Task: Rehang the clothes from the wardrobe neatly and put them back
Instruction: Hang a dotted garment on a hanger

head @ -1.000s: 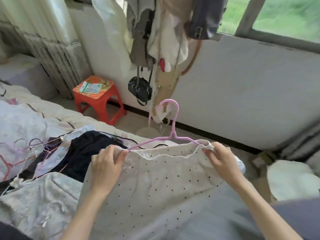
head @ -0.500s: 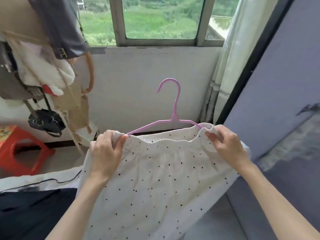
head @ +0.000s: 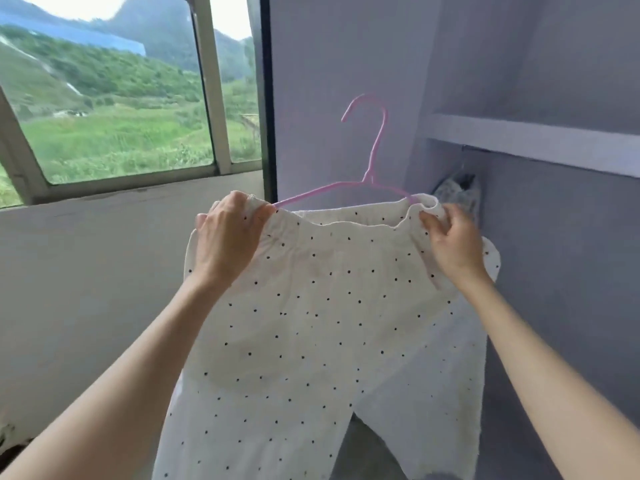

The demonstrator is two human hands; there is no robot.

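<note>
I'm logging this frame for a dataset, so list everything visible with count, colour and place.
trousers: one pair, cream with black dots, hung on the hanger, centre
hanger: one, pink, in the waistband, hook free
wardrobe: one, pale purple, right
shelf: one, white, inside wardrobe
hanging garment: one, light patterned, under the shelf
window: one, pale frame, upper left, green hills outside
wall: one, white, below window
left hand: grips waistband's left end
right hand: pinches waistband's right end

Both bare forearms raised and stretched forward, left hand [head: 227, 242] held knuckles up with fingers curled over a pinched fold of cloth, right hand [head: 452, 244] held level with it, fingertips and thumb closed on cloth, wrists straight, hands well apart
</note>
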